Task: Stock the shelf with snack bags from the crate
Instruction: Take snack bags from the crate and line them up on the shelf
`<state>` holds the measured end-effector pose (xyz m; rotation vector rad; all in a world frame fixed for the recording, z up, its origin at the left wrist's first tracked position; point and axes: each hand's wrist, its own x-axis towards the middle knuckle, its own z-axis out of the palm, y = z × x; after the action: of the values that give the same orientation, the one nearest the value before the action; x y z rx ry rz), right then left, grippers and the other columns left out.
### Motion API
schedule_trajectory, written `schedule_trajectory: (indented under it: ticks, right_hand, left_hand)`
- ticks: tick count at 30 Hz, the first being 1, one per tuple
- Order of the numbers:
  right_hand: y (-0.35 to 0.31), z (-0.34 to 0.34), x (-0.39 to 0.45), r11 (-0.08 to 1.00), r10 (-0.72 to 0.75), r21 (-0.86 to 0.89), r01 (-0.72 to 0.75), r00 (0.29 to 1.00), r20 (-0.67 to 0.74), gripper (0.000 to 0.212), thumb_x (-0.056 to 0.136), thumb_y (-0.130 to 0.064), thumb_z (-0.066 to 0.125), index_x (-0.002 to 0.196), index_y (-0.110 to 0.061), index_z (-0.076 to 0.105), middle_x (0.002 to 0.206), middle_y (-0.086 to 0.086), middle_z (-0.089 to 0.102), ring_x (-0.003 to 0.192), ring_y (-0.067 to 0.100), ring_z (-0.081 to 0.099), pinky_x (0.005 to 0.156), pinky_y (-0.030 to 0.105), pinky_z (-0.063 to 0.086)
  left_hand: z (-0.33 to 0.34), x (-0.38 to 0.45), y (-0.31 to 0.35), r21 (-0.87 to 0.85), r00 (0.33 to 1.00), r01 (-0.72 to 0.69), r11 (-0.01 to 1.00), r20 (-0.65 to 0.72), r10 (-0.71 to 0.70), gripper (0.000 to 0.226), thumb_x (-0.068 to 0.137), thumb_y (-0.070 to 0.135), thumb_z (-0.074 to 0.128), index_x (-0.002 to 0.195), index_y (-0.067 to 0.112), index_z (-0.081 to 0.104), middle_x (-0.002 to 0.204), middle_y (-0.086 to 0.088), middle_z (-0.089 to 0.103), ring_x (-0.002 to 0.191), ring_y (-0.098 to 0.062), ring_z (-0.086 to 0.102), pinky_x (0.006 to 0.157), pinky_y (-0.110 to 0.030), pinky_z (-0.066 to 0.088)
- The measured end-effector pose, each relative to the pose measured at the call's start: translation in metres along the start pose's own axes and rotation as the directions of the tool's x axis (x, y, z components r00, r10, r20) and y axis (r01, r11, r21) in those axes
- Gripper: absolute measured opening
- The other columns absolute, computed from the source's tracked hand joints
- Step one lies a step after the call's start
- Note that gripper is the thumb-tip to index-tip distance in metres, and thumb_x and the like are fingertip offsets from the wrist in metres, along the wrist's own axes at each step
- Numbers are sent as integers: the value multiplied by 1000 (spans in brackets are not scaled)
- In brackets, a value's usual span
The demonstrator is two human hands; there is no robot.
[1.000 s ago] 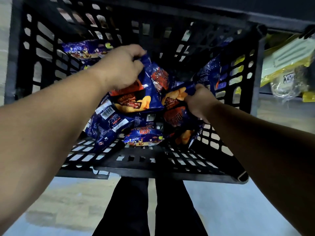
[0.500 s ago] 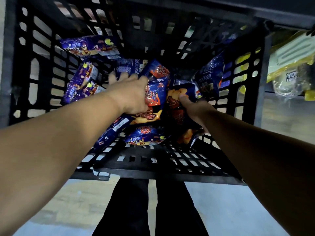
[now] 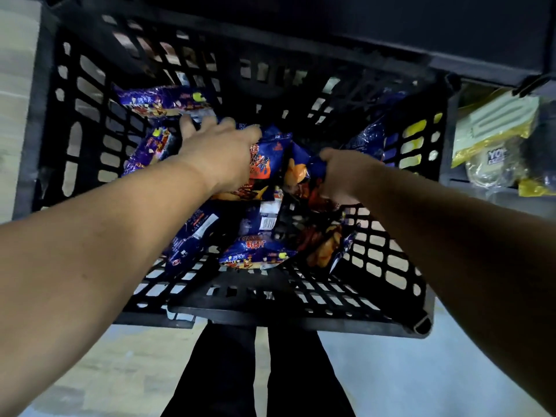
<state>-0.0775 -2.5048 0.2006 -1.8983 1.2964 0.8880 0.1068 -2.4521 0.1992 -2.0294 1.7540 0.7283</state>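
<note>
Under the left hand [image 3: 215, 158], head view: a blue-and-orange snack bag [image 3: 264, 164] lies flat on the heap, long axis running away from the person. Fingers straight and spread, palm down on the bag, reaching toward a further bag [image 3: 162, 100] just beyond the fingertips at the far-left wall of the crate [image 3: 301, 314]. Right hand [image 3: 343, 173], level with the left and just right of it, fingers curled, pinches the top of another bag [image 3: 304, 179]. More bags lie nearer the person, below both hands [image 3: 258, 251]. Judgement: left hand is closer to the far bag; nothing blocks it. Shelf stock in yellow packaging [image 3: 493, 136] sits well right of the right hand, beyond the crate's wall.
</note>
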Motion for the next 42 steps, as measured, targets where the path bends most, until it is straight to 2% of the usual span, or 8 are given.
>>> schedule_trajectory:
  ticks: [9, 16, 20, 23, 27, 30, 36, 42]
  right_hand:
    - [-36, -10, -1, 696, 68, -689, 200, 938, 341, 53, 89, -24, 66, 138, -13, 47, 141, 14, 47, 127, 34, 48, 100, 45, 41]
    - [-36, 40, 16, 787, -185, -608, 101, 980, -76, 40, 94, -26, 54, 133, -16, 50, 136, 13, 46, 127, 35, 37, 103, 51, 34]
    - [-19, 53, 25, 977, -83, -213, 16, 947, -311, 73, 93, -34, 59, 149, -14, 18, 146, 15, 31, 131, 36, 35, 101, 46, 41]
    - [-10, 58, 32, 977, 117, 202, -63, 956, -267, 104, 81, -41, 73, 153, -15, 1, 149, 14, 32, 127, 32, 46, 96, 44, 48]
    - [4, 69, 43, 815, 185, 560, -146, 983, -13, 70, 79, -36, 77, 133, -16, 38, 121, 6, 58, 99, 20, 54, 84, 34, 47]
    - [11, 76, 45, 839, 117, 522, -150, 988, 96, 70, 75, -38, 79, 132, -21, 41, 124, 5, 57, 112, 26, 53, 99, 40, 43]
    - [11, 80, 39, 955, 0, 297, 16, 999, -53, 61, 78, -53, 71, 128, -25, 51, 124, 5, 53, 122, 29, 44, 104, 45, 39]
    - [16, 58, 18, 947, -101, 295, 127, 990, -100, 58, 88, -39, 65, 135, -16, 42, 99, -1, 58, 84, 17, 57, 71, 27, 42]
  left_hand:
    - [-7, 2, 11, 106, 997, -76, 991, 10, 76, 56, 85, 12, 51, 133, 38, 42, 130, -6, 46, 127, -34, 27, 104, -57, 15]
    - [7, 5, 14, 181, 995, -97, 979, 39, 92, 58, 84, 10, 47, 136, 34, 39, 132, -9, 45, 128, -36, 26, 105, -58, 15]
    - [7, 10, 10, 196, 997, -78, 978, 41, 71, 58, 84, 10, 46, 137, 33, 39, 129, -9, 46, 127, -35, 28, 104, -58, 16]
    - [9, 12, 10, 191, 997, -63, 980, 53, 53, 57, 84, 13, 47, 137, 31, 37, 132, -10, 45, 129, -35, 26, 105, -57, 15]
    - [11, 15, 6, 168, 996, -49, 985, 88, 35, 58, 85, 32, 58, 138, 29, 35, 137, -10, 40, 133, -36, 22, 108, -60, 13]
    - [14, 15, 9, 218, 994, -82, 972, 90, 64, 62, 84, 51, 57, 136, 23, 40, 141, -11, 37, 137, -36, 20, 110, -65, 0]
    - [19, 17, 17, 230, 992, -121, 966, 55, 112, 39, 88, 20, 51, 126, 17, 46, 113, -7, 55, 121, -32, 43, 110, -63, 3]
    - [2, 3, 12, 118, 995, -99, 988, 21, 97, 32, 88, 19, 52, 118, 23, 43, 84, 2, 45, 99, -29, 49, 99, -50, 24]
